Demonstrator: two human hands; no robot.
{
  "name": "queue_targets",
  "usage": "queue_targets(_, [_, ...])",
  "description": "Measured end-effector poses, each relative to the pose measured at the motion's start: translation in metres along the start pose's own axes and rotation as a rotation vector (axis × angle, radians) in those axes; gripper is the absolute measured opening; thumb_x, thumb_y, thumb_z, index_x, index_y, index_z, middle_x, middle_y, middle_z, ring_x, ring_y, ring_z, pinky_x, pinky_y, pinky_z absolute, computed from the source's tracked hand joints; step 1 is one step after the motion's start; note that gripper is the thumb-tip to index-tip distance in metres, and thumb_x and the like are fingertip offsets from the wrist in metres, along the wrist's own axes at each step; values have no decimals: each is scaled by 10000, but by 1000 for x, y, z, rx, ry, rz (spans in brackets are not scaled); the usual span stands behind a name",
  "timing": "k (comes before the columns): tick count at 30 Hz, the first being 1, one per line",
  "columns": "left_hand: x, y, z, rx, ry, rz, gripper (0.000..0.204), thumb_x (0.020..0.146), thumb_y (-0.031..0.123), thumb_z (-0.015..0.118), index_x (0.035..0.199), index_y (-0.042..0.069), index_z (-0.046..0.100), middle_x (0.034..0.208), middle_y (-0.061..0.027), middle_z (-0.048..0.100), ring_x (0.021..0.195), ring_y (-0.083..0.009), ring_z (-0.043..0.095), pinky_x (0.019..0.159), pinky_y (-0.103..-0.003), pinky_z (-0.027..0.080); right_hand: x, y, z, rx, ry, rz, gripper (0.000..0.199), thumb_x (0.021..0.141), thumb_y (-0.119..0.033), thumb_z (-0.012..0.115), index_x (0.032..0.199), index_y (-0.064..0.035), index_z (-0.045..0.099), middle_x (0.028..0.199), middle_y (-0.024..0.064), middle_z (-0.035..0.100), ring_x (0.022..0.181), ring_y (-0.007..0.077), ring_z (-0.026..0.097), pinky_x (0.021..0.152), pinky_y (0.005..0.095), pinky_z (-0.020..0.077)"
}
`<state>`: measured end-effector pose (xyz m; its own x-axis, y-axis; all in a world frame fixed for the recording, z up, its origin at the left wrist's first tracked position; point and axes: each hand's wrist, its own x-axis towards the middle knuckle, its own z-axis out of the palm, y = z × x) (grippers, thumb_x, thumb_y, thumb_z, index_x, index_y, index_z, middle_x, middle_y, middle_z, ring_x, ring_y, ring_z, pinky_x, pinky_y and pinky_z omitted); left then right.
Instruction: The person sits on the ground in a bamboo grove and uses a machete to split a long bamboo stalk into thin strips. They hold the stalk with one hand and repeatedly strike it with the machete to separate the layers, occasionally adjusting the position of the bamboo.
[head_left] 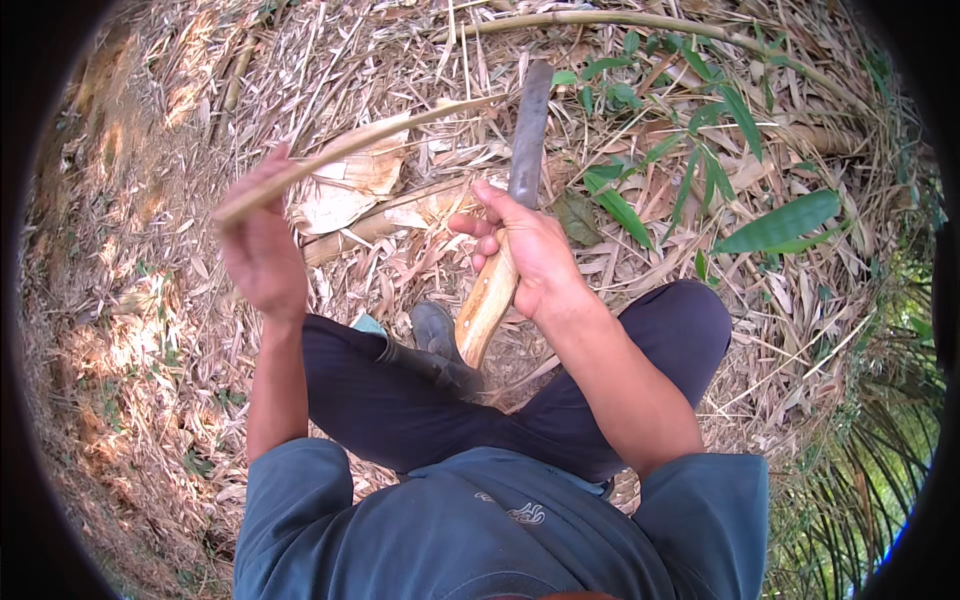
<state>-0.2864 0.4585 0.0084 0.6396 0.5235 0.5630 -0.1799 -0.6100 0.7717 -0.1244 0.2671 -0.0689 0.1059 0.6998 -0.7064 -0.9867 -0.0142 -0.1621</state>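
My left hand (264,238) grips a long, pale split bamboo strip (345,147) near its thicker end. The strip slants up and to the right, and its thin tip reaches close to the blade of a machete (530,130) without clearly touching it. My right hand (525,245) is closed round the upper part of the machete's wooden handle, the dark blade pointing away from me. Below, the handle's butt comes down near a dark boot (436,330). Part of my left hand's fingers is hidden behind the strip.
Dry leaves and husks cover the ground. A bamboo stem (380,222) lies beyond my legs, beside a pale dry sheath (350,190). Green leaves (780,222) grow at the right, and a long curved stalk (640,18) lies at the far side. My legs are bent in front.
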Motion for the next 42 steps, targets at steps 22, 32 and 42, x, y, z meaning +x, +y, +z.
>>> queue_targets(22, [74,-82,-86,-69,764,-160,314,1083,215,379,1287,-23,404,1052,-181,526,843,-283,598,794,-472,559,30,27,-5,-157,198,-131,156,927,-112,661,1006,-2,584,803,87,649,537,70,511,497,265,489])
queue_targets(32, [54,-107,-139,-204,876,-201,279,1087,223,397,1276,21,429,1052,-131,499,849,-236,589,766,-422,552,68,70,-6,-360,259,-64,168,921,-156,670,913,-37,553,788,103,642,507,82,500,465,258,478])
queue_targets(42, [56,-84,-156,-368,842,-77,310,1061,250,396,1256,22,472,1129,-101,486,1077,-239,499,915,-507,451,124,114,-48,-933,449,-180,304,885,-229,670,880,75,659,686,122,677,494,134,558,453,301,473])
